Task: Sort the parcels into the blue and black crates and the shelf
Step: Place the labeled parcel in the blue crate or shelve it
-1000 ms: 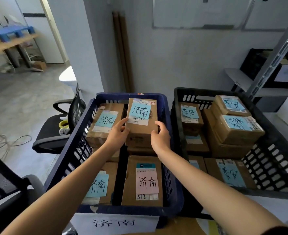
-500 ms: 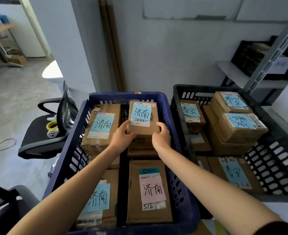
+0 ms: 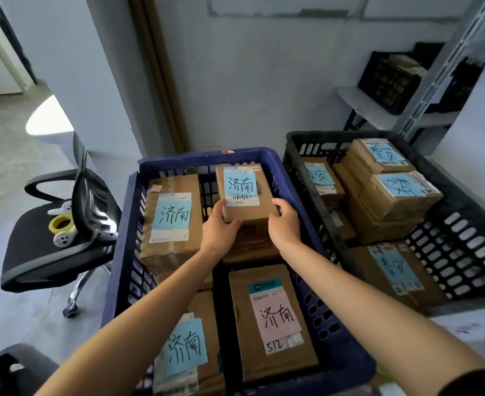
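A person is gripping a small brown parcel [image 3: 247, 192] with a blue label at the far end of the blue crate [image 3: 207, 158]. The left hand [image 3: 220, 231] is grasping its near left corner and the right hand [image 3: 284, 224] its near right corner, fingers [image 3: 279, 202] curling round the edges. It is lying over other parcels [image 3: 172, 221]. The black crate [image 3: 294, 138] is standing just beside, on the right.

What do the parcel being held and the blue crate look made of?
Held parcel: likely cardboard, matte brown, with sharp folded edges and a blue paper note stuck on. Blue crate: probably rigid moulded plastic, slight sheen, with slotted walls.
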